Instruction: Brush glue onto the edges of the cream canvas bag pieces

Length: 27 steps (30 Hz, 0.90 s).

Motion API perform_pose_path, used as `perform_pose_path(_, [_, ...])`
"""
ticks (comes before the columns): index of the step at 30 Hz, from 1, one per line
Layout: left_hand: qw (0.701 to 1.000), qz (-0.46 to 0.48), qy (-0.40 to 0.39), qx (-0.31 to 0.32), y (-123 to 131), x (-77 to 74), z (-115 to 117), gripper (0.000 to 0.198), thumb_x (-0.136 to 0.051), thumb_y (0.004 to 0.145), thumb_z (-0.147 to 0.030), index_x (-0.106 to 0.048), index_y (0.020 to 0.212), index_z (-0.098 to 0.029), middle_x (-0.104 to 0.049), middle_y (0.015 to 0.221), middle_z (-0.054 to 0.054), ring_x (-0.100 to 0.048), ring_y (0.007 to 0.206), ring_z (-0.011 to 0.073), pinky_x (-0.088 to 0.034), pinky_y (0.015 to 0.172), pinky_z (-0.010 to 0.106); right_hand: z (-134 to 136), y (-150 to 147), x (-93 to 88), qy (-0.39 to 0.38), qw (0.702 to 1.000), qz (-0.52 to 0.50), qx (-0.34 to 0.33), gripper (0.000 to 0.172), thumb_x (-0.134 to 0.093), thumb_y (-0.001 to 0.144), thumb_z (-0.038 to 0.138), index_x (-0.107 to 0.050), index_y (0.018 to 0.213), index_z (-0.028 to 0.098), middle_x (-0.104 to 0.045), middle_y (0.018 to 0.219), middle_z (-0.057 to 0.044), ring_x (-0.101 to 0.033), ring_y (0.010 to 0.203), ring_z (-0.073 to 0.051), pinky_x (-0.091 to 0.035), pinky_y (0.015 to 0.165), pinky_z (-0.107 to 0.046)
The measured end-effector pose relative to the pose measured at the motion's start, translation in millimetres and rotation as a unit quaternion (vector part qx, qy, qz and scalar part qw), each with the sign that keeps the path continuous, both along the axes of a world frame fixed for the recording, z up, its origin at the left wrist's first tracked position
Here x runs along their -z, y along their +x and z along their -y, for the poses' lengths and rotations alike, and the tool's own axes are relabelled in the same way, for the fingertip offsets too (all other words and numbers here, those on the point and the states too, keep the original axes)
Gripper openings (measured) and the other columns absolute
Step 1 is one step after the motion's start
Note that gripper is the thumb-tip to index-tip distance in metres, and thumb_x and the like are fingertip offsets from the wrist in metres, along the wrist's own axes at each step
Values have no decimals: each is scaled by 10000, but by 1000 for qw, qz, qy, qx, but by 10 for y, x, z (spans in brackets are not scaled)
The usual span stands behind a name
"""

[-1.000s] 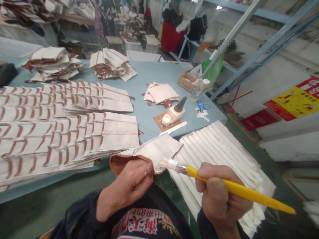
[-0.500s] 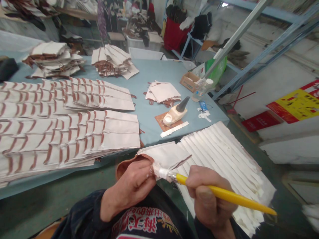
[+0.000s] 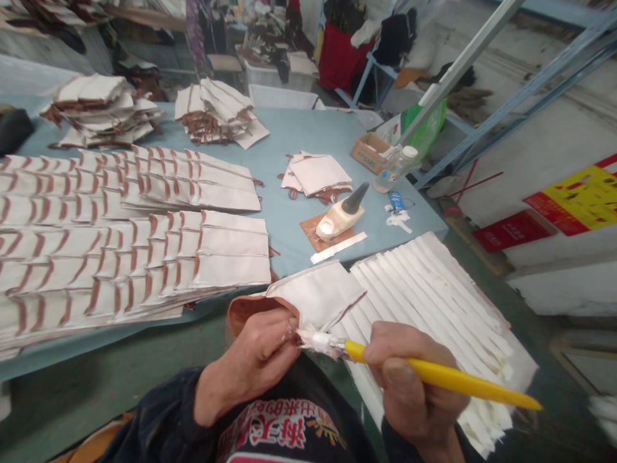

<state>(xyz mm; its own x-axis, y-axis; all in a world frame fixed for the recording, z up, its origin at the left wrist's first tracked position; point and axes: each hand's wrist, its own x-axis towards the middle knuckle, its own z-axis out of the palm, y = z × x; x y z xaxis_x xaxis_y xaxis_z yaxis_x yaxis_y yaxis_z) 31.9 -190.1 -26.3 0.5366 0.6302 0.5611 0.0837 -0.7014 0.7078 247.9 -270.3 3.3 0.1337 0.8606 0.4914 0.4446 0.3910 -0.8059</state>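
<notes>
My left hand [image 3: 260, 354] is closed on the edge of a white fabric piece with a brown leather-like underside [image 3: 318, 296], just past the table's front edge. In my right hand [image 3: 417, 379] is a brush with a yellow handle [image 3: 463, 379]. White, glue-like stuff coats its bristles [image 3: 321, 341], whose tip meets the piece's edge by my left fingertips. The ends of my left fingers are partly hidden in the piece. Beyond my hands, a cream plastic bottle with a grey conical end [image 3: 340, 218] lies cut open on a brown board [image 3: 308, 236], something white in its opening.
Overlapping rows of white pieces with brown edges [image 3: 231, 251] cover the table's left side. Long white strips [image 3: 414, 296] lie at right. Further back are stacked pieces [image 3: 318, 172], a small cardboard box [image 3: 369, 153] and a clear bottle [image 3: 393, 170]. A metal post [image 3: 463, 71] slants at upper right.
The brush and my right hand have shifted slightly right, the bristles drawing a little away from my left fingers. My left hand keeps its hold on the piece. The view has tilted slightly.
</notes>
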Motion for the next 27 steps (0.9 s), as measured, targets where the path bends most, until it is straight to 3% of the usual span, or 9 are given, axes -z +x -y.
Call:
perform_pose_path(4, [1000,-2,6,-12,36,15,1,316,-476,938,45,-487,790,-234,-549,658,-35,-481,594,137,-353,576,268,-6,1,6,10,999,-19,36,255,-610,1088,404,-725,923,247,-532,596,30,-602,546,-188,-477,524,-321])
perform_pose_path(9, [1000,-9,-9,-9,46,47,3,320,-481,947,32,-487,766,-232,-568,668,-24,-508,605,135,-380,588,262,1,0,38,-5,999,-45,-12,247,-611,1088,368,-720,907,241,-525,575,44,-520,477,-149,-445,491,-287])
perform_pose_path(15, [999,-13,-34,-4,104,12,41,297,-461,945,44,-569,839,-212,-589,692,-30,-528,635,124,-426,634,234,-47,184,18,-40,993,-97,52,241,-598,1100,292,-727,913,210,-588,609,35,-443,395,-91,-328,372,-217])
perform_pose_path(21, [995,9,-98,-18,180,30,72,315,-439,877,64,-589,817,-206,-600,674,-45,-511,574,97,-389,568,205,-244,253,-98,-45,992,-108,50,348,-644,1096,387,-721,811,202,-502,519,61,-418,350,-80,-312,333,-191])
perform_pose_path(24, [992,2,-125,-26,202,63,89,316,-436,847,56,-627,822,-195,-643,690,-34,-553,586,104,-430,593,209,-332,268,-139,-39,986,-142,84,420,-669,1082,461,-710,759,196,-478,503,62,-398,347,-74,-300,328,-186])
perform_pose_path(27, [990,-7,-134,-32,218,89,109,304,-451,841,39,-647,809,-190,-669,719,-16,-590,623,123,-455,618,227,-392,251,-113,-50,980,-181,71,458,-673,1075,502,-704,739,192,-466,501,63,-385,354,-67,-298,334,-177])
